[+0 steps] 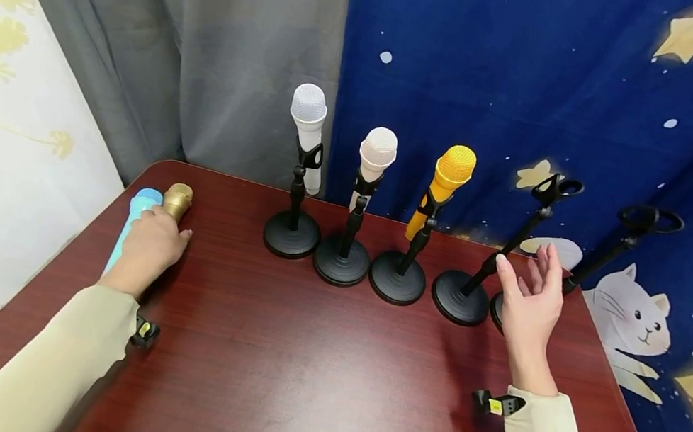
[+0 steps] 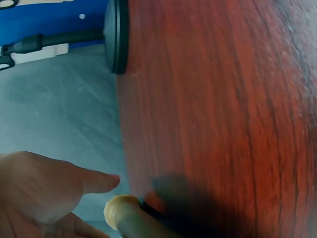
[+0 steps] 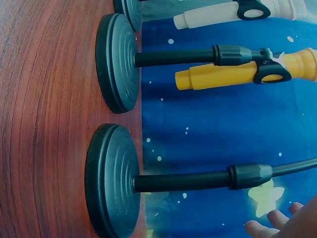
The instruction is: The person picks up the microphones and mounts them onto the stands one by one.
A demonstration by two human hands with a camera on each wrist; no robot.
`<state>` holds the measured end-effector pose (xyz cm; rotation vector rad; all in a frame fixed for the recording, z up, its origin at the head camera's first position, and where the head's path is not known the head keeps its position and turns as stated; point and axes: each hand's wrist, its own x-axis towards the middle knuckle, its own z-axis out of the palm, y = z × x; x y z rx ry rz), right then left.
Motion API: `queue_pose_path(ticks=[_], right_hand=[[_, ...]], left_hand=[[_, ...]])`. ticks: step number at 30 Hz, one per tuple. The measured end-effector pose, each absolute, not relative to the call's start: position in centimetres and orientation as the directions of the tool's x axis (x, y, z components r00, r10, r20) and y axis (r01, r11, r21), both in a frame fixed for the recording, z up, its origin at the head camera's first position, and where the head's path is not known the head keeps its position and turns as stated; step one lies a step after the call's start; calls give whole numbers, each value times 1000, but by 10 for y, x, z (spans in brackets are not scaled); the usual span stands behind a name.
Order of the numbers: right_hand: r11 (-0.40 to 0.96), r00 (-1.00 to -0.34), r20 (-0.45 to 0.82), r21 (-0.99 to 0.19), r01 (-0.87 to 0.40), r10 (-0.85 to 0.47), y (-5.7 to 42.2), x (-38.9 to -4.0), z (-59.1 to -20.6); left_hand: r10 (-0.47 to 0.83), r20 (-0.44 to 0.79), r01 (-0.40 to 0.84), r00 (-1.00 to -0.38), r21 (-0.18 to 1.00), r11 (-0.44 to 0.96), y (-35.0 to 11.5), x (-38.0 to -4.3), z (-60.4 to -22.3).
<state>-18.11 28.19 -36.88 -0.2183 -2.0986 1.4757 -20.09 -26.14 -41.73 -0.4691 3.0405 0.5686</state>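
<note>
At the table's far left, a light blue microphone point(image 1: 141, 204) and a gold microphone point(image 1: 178, 200) lie side by side. My left hand point(image 1: 150, 247) is over them, thumb held out straight; the left wrist view shows the thumb apart from the gold microphone point(image 2: 130, 216). Part of the fingers is hidden there. My right hand point(image 1: 532, 305) is raised with fingers spread, holding nothing, near an empty black microphone stand point(image 1: 460, 297). Another empty stand point(image 1: 604, 263) stands behind this hand, its base partly covered.
Three stands in the row hold microphones: a white one point(image 1: 309, 113), a pale pinkish-white one point(image 1: 379, 152) and a yellow one point(image 1: 453, 167). The dark red wooden table point(image 1: 303, 368) backs onto a grey curtain point(image 1: 257, 42) and a blue star-patterned curtain point(image 1: 499, 62).
</note>
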Motion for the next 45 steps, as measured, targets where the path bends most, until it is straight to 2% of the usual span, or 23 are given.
queue_pose_path(ticks=[4, 8, 13, 23, 36, 45], right_hand=[[331, -848, 312, -928, -174, 428, 282, -188, -373], [309, -861, 285, -938, -160, 421, 283, -198, -379], [340, -862, 282, -930, -137, 422, 288, -204, -387], [408, -893, 233, -911, -62, 385, 290, -207, -402], [448, -899, 261, -890, -83, 352, 289, -215, -410], [682, -872, 403, -722, -117, 277, 289, -207, -412]], left_hand=[[-259, -39, -254, -965, 375, 892, -265, -203, -422], [-230, -61, -234, -971, 408, 882, -269, -207, -423], [-188, -65, -198, -980, 416, 888, -273, -211, -421], [-184, -42, -182, -982, 471, 863, -276, -205, -426], [-133, -51, -139, -990, 551, 823, -266, -199, -406], [-162, 46, -82, -986, 710, 700, -242, -183, -400]])
